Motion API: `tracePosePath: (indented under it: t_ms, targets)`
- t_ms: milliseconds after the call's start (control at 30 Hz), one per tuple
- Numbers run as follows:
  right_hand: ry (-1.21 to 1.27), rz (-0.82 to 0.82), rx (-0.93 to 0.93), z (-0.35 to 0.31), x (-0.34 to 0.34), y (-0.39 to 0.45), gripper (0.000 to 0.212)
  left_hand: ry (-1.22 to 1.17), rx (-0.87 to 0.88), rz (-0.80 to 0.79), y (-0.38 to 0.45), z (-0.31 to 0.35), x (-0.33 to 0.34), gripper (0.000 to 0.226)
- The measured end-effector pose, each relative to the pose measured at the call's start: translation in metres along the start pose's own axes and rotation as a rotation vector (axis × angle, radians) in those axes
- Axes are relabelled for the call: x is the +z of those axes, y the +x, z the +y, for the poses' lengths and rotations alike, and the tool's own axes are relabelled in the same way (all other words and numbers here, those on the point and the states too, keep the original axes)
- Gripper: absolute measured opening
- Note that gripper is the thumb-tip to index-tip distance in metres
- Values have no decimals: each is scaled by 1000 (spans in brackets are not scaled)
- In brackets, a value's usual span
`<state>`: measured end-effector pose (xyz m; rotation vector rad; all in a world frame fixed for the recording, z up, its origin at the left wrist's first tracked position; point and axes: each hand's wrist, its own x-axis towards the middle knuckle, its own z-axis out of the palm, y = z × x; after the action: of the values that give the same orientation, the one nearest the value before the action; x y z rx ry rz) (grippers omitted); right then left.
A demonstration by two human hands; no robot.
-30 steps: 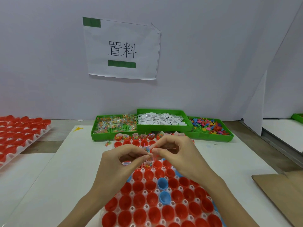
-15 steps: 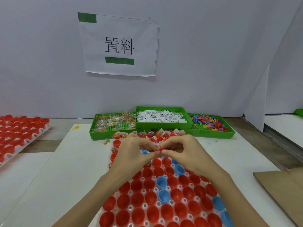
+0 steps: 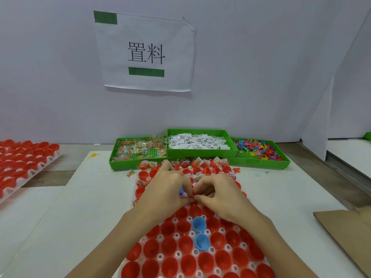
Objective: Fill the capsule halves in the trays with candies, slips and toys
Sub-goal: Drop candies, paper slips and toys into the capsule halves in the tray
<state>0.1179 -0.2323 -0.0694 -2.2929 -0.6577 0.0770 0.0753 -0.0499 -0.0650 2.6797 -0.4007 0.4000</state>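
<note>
Something small, unidentifiable, is pinched between curled left hand (image 3: 167,189) and right hand (image 3: 218,194) fingertips just above the capsule tray (image 3: 176,235); judged light, crinkly, best held by edges.

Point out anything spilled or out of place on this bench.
One candy packet lies loose on the white mat, just outside the candy bin, and an orange toy sits stray beside the capsule tray. Nothing else stands out.
</note>
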Motion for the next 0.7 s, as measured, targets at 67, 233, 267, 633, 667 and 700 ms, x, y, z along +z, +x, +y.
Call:
tracePosePath:
  t_ms: [67, 233, 267, 633, 667, 700]
  targets:
    - [-34, -7, 6, -2, 1, 0, 12, 17, 25, -23, 0, -2, -2, 19]
    - [-87, -4, 44, -3, 2, 1, 10, -19, 35, -37, 1, -3, 0, 12]
    - [-100, -8, 38, -4, 2, 1, 11, -15, 34, -31, 1, -2, 1, 13]
    - [-133, 31, -5, -7, -5, -1, 9, 31, 14, 23, 1, -2, 4, 13]
    - [-95, 41, 3, -6, -8, -2, 8, 39, 17, 24, 1, -2, 5, 12]
    - [-67, 53, 9, -5, -11, -2, 8, 44, 21, 27, 1, -2, 5, 10]
